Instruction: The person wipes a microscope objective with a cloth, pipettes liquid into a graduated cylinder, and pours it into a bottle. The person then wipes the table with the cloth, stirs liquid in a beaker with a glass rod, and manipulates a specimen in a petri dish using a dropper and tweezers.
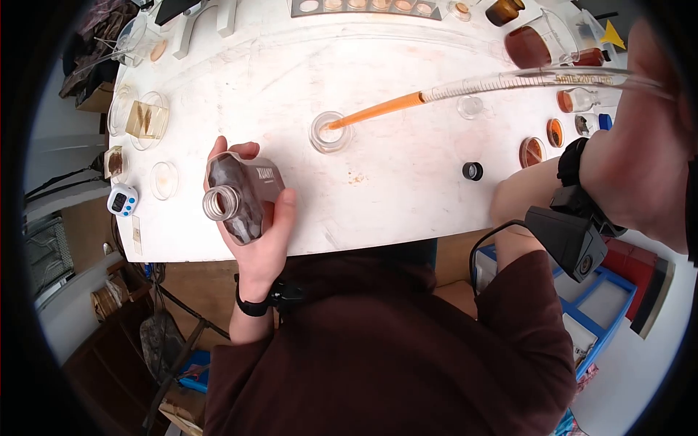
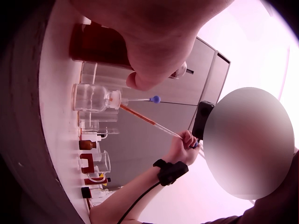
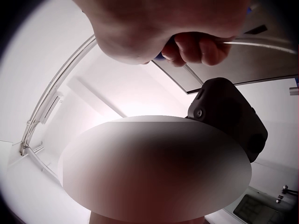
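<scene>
My left hand grips a dark flat bottle with an uncapped threaded neck, tilted in the head view. The raised right hand holds the upper end of a long graduated glass pipette; in the left wrist view the right hand's fingers are curled round it. Orange liquid fills the pipette's lower part, and its tip is at the mouth of a small clear glass bottle. The left wrist view shows this clear bottle upright.
A black cap lies right of the glass bottle. Petri dishes and a white timer are at the left. Dishes of orange material, a beaker of dark red liquid and small bottles stand at the right. A sample tray is at the back.
</scene>
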Available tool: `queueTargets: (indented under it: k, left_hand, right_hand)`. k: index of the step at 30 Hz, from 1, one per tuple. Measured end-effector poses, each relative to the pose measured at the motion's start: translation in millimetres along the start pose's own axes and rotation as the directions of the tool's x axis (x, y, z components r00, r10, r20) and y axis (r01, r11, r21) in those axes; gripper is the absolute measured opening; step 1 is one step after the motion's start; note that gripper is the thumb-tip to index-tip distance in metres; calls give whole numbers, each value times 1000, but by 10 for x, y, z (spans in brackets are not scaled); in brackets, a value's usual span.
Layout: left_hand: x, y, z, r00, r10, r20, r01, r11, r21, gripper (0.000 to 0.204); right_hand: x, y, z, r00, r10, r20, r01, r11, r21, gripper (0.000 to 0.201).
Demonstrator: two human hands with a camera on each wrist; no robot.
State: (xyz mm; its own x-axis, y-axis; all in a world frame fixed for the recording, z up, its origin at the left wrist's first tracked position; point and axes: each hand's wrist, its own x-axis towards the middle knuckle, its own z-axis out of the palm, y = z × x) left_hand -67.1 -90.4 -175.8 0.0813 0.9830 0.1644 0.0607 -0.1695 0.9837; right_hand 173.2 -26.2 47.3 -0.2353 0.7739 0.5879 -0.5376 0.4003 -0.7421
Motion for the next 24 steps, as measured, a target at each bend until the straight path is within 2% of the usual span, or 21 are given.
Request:
queueTargets:
  k: [3, 6, 9, 11, 14, 17, 20, 21, 22, 23, 24]
  left_hand:
    - [-22, 37, 18, 999, -36, -15, 36, 999, -12, 91]
    - [-28, 17, -10, 1000, -28, -7, 28, 1000, -5, 91]
    - [-18, 17, 11, 999, -39, -14, 39, 998, -41, 93]
    - [-11, 7, 5, 999, -44, -28, 42, 997, -70, 96]
    - [-11, 5, -23, 1000, -11, -7, 11, 1000, 1, 95]
    - [-13, 22, -4, 999, -38, -15, 37, 998, -42, 95]
    - [-16, 18, 10, 998, -49, -28, 47, 996, -71, 94]
    - [-14, 11, 4, 999, -36, -22, 35, 998, -52, 93]
    - [-13, 3, -5, 1000, -23, -16, 22, 999, -32, 93]
    - [-12, -12, -13, 1000, -23, -16, 23, 999, -32, 93]
    - [-12, -32, -21, 1000, -5, -12, 5, 1000, -14, 94]
  right_hand:
    - [-101, -130, -163, 1000, 24, 0, -24, 1000, 3, 59]
    - [-93, -26, -45, 999, 44, -5, -44, 999, 9, 58]
    - [-196, -209, -286, 998, 67, -12, -67, 998, 2, 57]
    - [-229, -244, -305, 997, 75, -12, -75, 997, 5, 56]
    - [-197, -215, -279, 997, 80, -10, -80, 997, 18, 55]
    - [-191, -106, -191, 996, 85, -13, -85, 996, 31, 54]
    - [-285, -261, -264, 996, 92, -18, -91, 995, 36, 53]
    - [-24, 489, 444, 995, 94, -19, -93, 995, 37, 53]
    - [220, 316, 419, 995, 95, -21, -94, 995, 38, 53]
    - [217, 315, 425, 995, 96, -23, -95, 995, 40, 53]
    - [-26, 493, 454, 995, 96, -25, -95, 995, 43, 52]
